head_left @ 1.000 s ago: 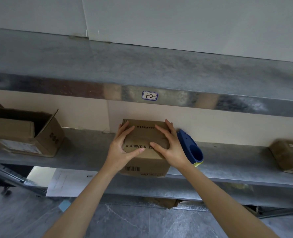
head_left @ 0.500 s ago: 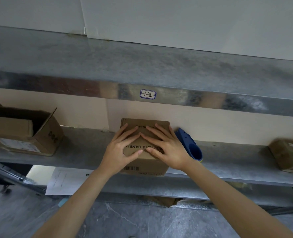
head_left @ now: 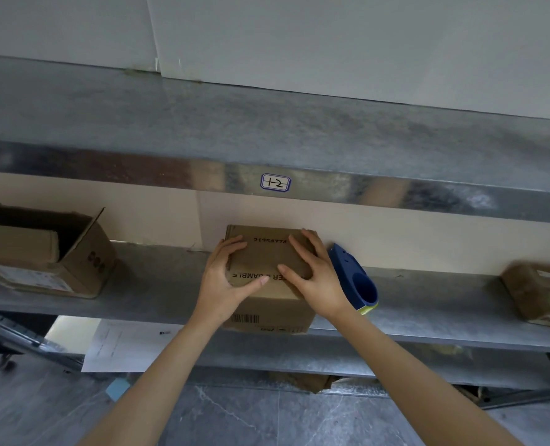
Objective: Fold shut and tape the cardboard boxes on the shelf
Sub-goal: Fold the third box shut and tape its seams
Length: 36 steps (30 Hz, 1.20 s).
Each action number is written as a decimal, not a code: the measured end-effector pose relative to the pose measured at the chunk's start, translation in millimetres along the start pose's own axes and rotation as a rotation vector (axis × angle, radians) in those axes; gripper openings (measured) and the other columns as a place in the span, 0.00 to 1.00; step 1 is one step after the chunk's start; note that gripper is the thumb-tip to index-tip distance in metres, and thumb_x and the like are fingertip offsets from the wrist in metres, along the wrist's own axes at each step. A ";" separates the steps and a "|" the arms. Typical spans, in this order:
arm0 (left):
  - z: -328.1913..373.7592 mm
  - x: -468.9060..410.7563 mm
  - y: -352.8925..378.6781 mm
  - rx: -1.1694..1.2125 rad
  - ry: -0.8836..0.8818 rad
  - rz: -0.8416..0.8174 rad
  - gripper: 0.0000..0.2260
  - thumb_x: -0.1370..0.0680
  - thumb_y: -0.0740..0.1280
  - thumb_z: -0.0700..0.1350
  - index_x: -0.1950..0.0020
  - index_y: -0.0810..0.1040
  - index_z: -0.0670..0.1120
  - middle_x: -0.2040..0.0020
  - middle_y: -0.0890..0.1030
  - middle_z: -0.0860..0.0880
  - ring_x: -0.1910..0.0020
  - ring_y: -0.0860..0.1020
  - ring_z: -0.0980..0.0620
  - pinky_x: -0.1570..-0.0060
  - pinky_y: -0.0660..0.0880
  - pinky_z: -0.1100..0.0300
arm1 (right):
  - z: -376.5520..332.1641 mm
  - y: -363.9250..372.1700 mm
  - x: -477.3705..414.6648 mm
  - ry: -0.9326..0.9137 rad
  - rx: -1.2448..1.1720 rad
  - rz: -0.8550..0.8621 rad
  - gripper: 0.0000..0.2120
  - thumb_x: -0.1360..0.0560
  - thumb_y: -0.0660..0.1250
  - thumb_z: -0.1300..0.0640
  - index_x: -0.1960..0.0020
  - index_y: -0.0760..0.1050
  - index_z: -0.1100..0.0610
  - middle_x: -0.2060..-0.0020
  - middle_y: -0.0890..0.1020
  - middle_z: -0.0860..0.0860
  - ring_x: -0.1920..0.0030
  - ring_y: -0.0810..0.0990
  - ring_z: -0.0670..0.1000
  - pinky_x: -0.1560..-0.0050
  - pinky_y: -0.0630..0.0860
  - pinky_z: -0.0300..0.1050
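Steel shelf (head_left: 157, 284) bears a box (head_left: 268, 255), its print half-hidden under left hand (head_left: 222, 281) and right hand (head_left: 315, 275) pressing flat.

L grip (head_left: 222, 284) & R grip (head_left: 317, 280) side by side — both flat, palms down, uncurled.

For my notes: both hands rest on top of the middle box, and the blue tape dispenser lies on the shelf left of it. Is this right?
No: the head view shows the blue tape dispenser right of the middle box, not left. The left hand and right hand do rest on top.
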<state>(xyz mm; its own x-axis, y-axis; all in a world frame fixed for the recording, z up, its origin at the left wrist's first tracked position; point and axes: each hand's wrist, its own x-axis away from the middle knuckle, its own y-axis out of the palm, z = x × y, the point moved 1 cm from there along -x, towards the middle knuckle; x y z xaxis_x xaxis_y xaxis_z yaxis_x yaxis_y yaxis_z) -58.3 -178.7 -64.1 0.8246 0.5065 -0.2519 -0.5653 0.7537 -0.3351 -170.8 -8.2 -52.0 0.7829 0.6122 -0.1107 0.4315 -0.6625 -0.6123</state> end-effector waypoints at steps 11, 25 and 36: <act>1.7 1.5 2.2 0.155 -0.125 0.047 0.37 0.35 0.82 0.46 0.29 0.71 0.52 0.28 0.69 0.58 0.29 0.68 0.60 0.27 0.67 0.51 | 2.7 3.1 2.8 0.077 -0.268 0.085 0.32 0.27 0.73 0.48 0.26 0.65 0.48 0.25 0.59 0.40 0.26 0.59 0.40 0.25 0.62 0.46; 0.0 2.7 -3.6 0.098 -0.154 -0.023 0.35 0.32 0.80 0.45 0.28 0.69 0.54 0.25 0.59 0.56 0.28 0.63 0.57 0.27 0.62 0.54 | 0.2 -0.1 3.9 0.202 -0.434 0.010 0.35 0.27 0.74 0.47 0.25 0.62 0.40 0.23 0.57 0.45 0.25 0.61 0.49 0.26 0.63 0.55; -1.5 16.2 -5.7 -0.074 -0.003 0.029 0.30 0.30 0.77 0.54 0.31 0.71 0.55 0.30 0.67 0.60 0.33 0.69 0.59 0.37 0.68 0.58 | -0.5 1.1 10.4 0.110 -0.209 0.094 0.28 0.25 0.71 0.46 0.28 0.65 0.40 0.22 0.51 0.43 0.24 0.57 0.47 0.26 0.63 0.52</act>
<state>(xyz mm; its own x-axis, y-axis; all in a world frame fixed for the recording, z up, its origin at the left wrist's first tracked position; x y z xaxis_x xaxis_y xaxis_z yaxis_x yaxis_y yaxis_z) -41.7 -175.4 -67.7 0.8076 0.5294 -0.2597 -0.5891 0.7055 -0.3940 -161.9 -2.8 -53.5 0.8632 0.5005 -0.0663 0.4290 -0.7963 -0.4265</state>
